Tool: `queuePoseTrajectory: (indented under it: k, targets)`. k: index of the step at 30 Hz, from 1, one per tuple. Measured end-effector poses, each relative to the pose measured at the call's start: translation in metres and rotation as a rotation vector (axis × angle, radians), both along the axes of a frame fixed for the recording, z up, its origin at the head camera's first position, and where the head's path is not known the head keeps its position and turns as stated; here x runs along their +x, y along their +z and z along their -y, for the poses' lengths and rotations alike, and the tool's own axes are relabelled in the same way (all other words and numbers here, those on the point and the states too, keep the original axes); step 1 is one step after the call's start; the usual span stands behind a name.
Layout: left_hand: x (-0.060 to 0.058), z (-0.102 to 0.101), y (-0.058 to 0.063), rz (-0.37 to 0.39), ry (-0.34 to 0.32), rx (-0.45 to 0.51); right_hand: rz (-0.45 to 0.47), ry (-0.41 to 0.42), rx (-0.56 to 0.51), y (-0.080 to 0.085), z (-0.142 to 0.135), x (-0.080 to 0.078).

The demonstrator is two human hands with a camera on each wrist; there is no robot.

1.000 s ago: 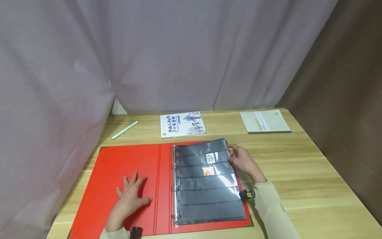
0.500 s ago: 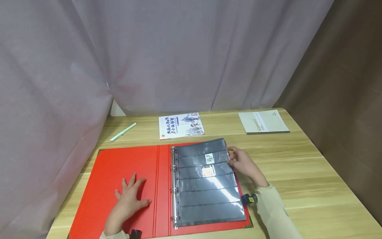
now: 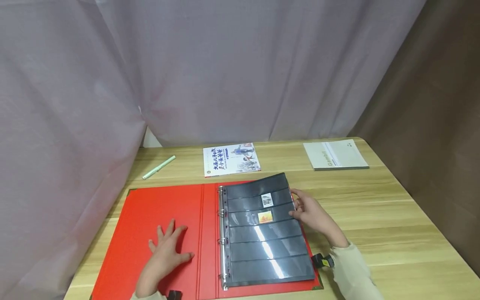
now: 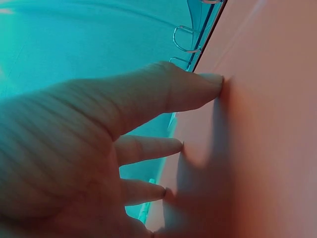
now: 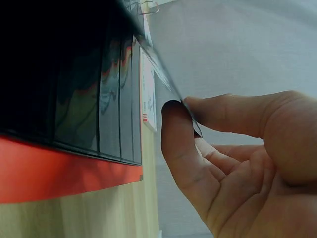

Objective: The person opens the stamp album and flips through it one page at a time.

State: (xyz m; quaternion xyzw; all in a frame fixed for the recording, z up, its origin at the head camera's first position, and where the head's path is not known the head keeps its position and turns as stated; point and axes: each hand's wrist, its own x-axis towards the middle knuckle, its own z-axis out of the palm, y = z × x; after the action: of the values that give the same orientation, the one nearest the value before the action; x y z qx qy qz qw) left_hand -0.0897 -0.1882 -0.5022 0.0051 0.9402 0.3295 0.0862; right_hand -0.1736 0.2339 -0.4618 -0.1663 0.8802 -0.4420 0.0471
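A red ring binder [image 3: 161, 208] lies open on the table, its metal rings [image 3: 223, 241] holding black pocket pages. Two small stamps show in the top page [image 3: 262, 246]: a grey-and-white stamp [image 3: 267, 200] and below it a yellow-orange stamp [image 3: 265, 217]. My right hand [image 3: 313, 212] pinches the outer edge of this page between thumb and fingers; in the right wrist view the page edge [image 5: 166, 74] is raised above the pages beneath. With fingers spread, my left hand [image 3: 165, 254] rests on the inside of the left cover, fingertips [image 4: 213, 82] touching the red surface.
Behind the binder lie a pale green pen [image 3: 159, 167], a booklet with Chinese characters [image 3: 231, 159] and a light notebook marked Gambit [image 3: 335, 154]. Wooden table [image 3: 393, 225] extends to the right. Grey curtain [image 3: 232, 71] hangs behind; a brown one [image 3: 431, 125] stands right.
My right hand has slid slightly down along the page edge and still pinches it. Glare has shifted across the page, leaving both stamps plainer. The left hand keeps its place on the cover.
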Motion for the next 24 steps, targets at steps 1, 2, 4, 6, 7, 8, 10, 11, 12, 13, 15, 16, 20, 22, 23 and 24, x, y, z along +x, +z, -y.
queuePoseTrajectory:
  k: [1, 2, 4, 6, 7, 8, 10, 11, 12, 13, 15, 16, 20, 22, 23, 24]
  targets:
    - [0.0, 0.0, 0.0, 0.001, 0.002, 0.0, 0.0, 0.008, 0.004, 0.001, 0.0, 0.002]
    - [0.0, 0.0, 0.0, -0.001, 0.003, 0.0, 0.001, 0.011, 0.008, 0.002, 0.001, 0.003]
    - [0.001, 0.0, -0.001, -0.003, 0.005, 0.002, 0.004, 0.019, 0.024, 0.005, 0.001, 0.006]
    - [0.001, 0.0, -0.001, -0.004, 0.005, 0.004, 0.014, 0.028, 0.034, 0.007, 0.001, 0.008]
    - [0.001, 0.0, -0.001, -0.005, 0.005, 0.006, 0.021, 0.035, 0.037, 0.008, 0.0, 0.009]
    - [0.001, 0.0, -0.001, -0.006, 0.005, 0.004, 0.032, 0.041, 0.036, 0.01, 0.0, 0.01]
    - [0.0, 0.0, -0.001, -0.008, 0.007, 0.001, 0.06, 0.056, 0.023, 0.012, -0.001, 0.012]
    - [0.001, 0.0, -0.001, -0.008, 0.007, -0.001, 0.075, 0.062, 0.008, 0.013, -0.001, 0.013]
    - [0.0, 0.0, -0.001, -0.01, 0.007, -0.004, 0.092, 0.066, -0.008, 0.015, -0.002, 0.014]
    - [0.001, -0.001, 0.0, -0.009, 0.008, -0.004, 0.11, 0.067, -0.026, 0.016, -0.002, 0.015]
    - [0.001, -0.001, 0.0, -0.007, 0.008, 0.0, 0.157, 0.052, -0.068, 0.019, -0.002, 0.017]
    - [0.0, -0.001, 0.0, -0.006, 0.005, 0.002, 0.175, 0.045, -0.087, 0.02, -0.003, 0.018]
    - [0.0, -0.001, -0.001, -0.008, -0.001, 0.002, 0.226, 0.017, -0.131, 0.026, -0.002, 0.02]
    - [0.0, -0.001, -0.001, -0.012, -0.003, -0.003, 0.225, 0.024, -0.139, 0.03, -0.001, 0.021]
    - [0.0, 0.0, -0.001, -0.014, -0.003, -0.004, 0.229, 0.023, -0.142, 0.032, -0.001, 0.021]
    - [0.0, 0.0, -0.001, -0.014, -0.003, -0.003, 0.231, 0.025, -0.148, 0.035, 0.0, 0.021]
